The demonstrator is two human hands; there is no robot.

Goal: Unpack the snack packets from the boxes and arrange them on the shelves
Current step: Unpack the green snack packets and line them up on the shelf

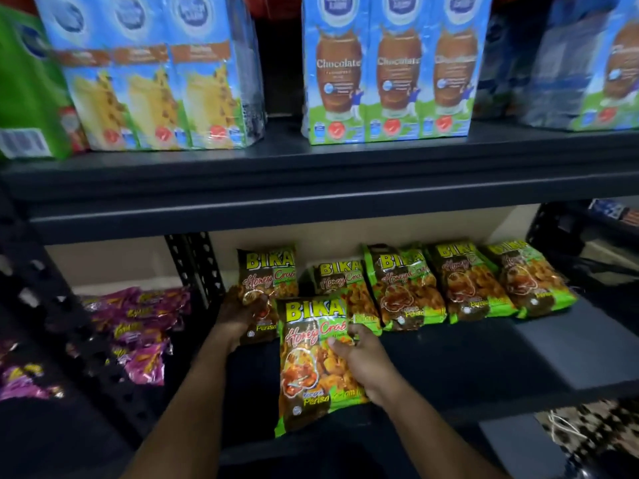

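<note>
Both hands, left hand [238, 314] and right hand [363, 357], grip snack packets [311, 357].

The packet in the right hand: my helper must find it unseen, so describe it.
Below the milk cartons, the lower shelf holds a row of Bika packets. The packet in the right hand lies nearest, in front of that row, over the shelf's front edge.

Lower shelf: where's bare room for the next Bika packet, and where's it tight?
Bare room lies on the lower shelf in front of the standing Bika row, right of the right hand, which holds a packet. A narrower dark strip lies between both forearms. It is crowded at the back left, where the left hand grips a packet, and among the purple packets.
</note>
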